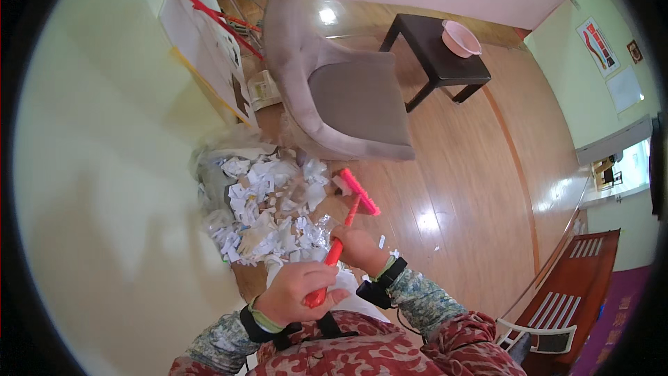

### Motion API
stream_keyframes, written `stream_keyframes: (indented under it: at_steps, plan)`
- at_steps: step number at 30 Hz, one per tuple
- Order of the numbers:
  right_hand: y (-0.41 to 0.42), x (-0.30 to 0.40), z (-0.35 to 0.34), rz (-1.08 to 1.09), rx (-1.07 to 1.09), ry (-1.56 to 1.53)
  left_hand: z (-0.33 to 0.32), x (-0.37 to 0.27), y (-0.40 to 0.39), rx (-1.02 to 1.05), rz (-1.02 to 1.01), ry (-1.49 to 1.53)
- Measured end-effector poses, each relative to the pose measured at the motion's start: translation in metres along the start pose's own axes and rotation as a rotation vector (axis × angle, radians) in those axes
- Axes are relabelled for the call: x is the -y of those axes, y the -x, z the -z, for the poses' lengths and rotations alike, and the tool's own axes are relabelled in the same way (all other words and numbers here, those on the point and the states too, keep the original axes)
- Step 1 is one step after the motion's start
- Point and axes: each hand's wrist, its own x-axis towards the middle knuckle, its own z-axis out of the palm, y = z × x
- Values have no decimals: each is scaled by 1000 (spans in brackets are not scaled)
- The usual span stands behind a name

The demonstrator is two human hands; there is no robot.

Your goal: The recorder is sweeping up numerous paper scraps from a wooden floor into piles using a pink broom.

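Observation:
Both of my hands are on a red-handled broom. My left hand (300, 290) wraps the top end of the handle (333, 253), close to my body. Further down the shaft, my right hand (361, 248) grips it as well. The pink bristle head (360, 192) rests at the floor, just right of a heap of waste paper and plastic (266, 203). A loose scrap (342, 185) lies against the bristles' left side. Part of the shaft is hidden behind my right hand.
A grey upholstered armchair (355, 99) stands beyond the heap, beside a dark side table (417, 42) with a pink basin (461, 39). A pale wall (120, 167) borders the left. Small scraps (382, 242) lie on the wood floor (469, 177). A wooden bench (569, 282) is at right.

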Motion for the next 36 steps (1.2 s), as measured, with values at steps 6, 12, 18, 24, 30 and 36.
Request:
stream_keyframes:
  at_steps: [6,12,18,24,30,36]
  plan:
    - [-42,65,-32,-13,-45,-67,63,14,35,-140,-144,2]
    - [-107,50,-82,219,9,129,85,67,76,-318,3,-4]
    - [-129,79,-117,192,111,78,103,86,98,-387,60,26]
    - [-114,116,-132,178,165,51,150,68,111,-425,87,59]
    - [-103,190,-136,39,138,-115,204,29,114,-226,23,12]
    - [-113,238,-132,250,8,-348,228,-20,108,-32,-139,-218]
